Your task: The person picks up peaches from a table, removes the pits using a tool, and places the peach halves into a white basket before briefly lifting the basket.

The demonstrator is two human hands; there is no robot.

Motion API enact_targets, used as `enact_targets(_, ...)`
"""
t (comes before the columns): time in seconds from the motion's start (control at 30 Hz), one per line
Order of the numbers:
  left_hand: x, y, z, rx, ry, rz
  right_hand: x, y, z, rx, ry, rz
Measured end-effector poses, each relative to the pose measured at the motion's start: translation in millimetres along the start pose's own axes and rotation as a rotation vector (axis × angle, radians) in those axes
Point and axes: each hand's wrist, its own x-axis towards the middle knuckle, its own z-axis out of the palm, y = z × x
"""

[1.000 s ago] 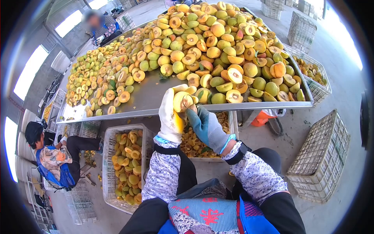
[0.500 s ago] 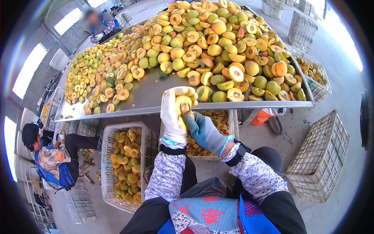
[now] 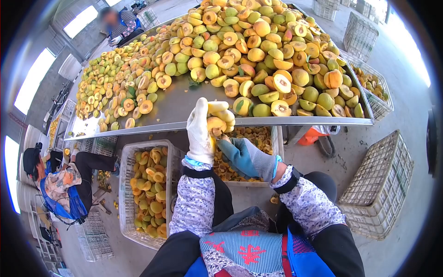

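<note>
My left hand (image 3: 201,127), in a white glove, is closed around a yellow peach half (image 3: 215,124) with its cut side toward me. Brownish flesh shows at the pit hollow. My right hand (image 3: 244,154), in a blue-and-grey glove, has its thumb and fingers pinched together at the lower edge of that half. Whatever sits between those right fingers is too small to make out. Both hands are just in front of the metal table's near edge (image 3: 221,124), over a crate of peach scraps (image 3: 258,138).
Halved peaches (image 3: 258,55) are heaped on the table. A crate of peach halves (image 3: 150,194) stands at my left, an upturned crate (image 3: 376,189) at my right. One person (image 3: 64,184) sits at the left; another (image 3: 122,27) is behind the table. An orange bag (image 3: 311,136) lies beneath.
My right hand has shifted slightly down and right and its wrist has turned. The left fingers have loosened a little around the peach half, with the index finger more upright.
</note>
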Motion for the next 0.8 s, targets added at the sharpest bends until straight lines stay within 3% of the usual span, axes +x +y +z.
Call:
enact_targets(0.03, 0, -3, 5, -0.067, 0.058, 0.018, -4, -10, -4, 0.123, -0.103, 0.108)
enact_targets(0.1, 0, -1, 2, -0.060, -0.058, 0.036, -8, -25, -15, 0.369, -0.311, 0.321)
enact_targets(0.2, 9, 11, -8, 0.111, -0.273, -0.085, -6, -13, -21, 0.357, -0.385, 0.348)
enact_targets(0.27, 14, 14, -10, 0.407, -0.370, -0.159, -9, -15, -15, 0.181, -0.275, 0.327)
enact_targets(0.3, 15, 9, -12, 0.394, -0.386, -0.157, -10, -15, -13, 0.096, -0.219, 0.316)
enact_targets(0.4, 8, 0, -13, -0.117, -0.261, -0.061, -3, -3, -20, 0.371, -0.411, 0.349)
enact_targets(0.5, 24, -3, -44, -0.502, -0.103, -0.026, -6, -7, -10, -0.137, -0.172, 0.362)
enact_targets(0.53, 26, 4, -56, -0.561, -0.082, 0.020, -4, 13, -12, -0.377, -0.085, 0.205)
enact_targets(0.6, 6, 26, -77, -0.409, 0.181, 0.103, 2, 65, -27, -0.845, 0.111, -0.120)
enact_targets(0.63, -6, 35, -92, -0.233, 0.306, 0.140, -6, 46, -26, -0.860, 0.125, 0.033)
enact_targets(0.67, -18, 44, -111, -0.055, 0.431, 0.176, -7, 44, -28, -0.871, 0.147, 0.017)
enact_targets(0.73, -30, 62, -167, 0.363, 0.670, 0.065, -9, 41, -30, -0.883, 0.197, -0.014)
enact_targets(0.8, -41, 51, -226, 1.447, 0.855, 0.317, -13, 32, -19, -0.857, 0.199, -0.037)
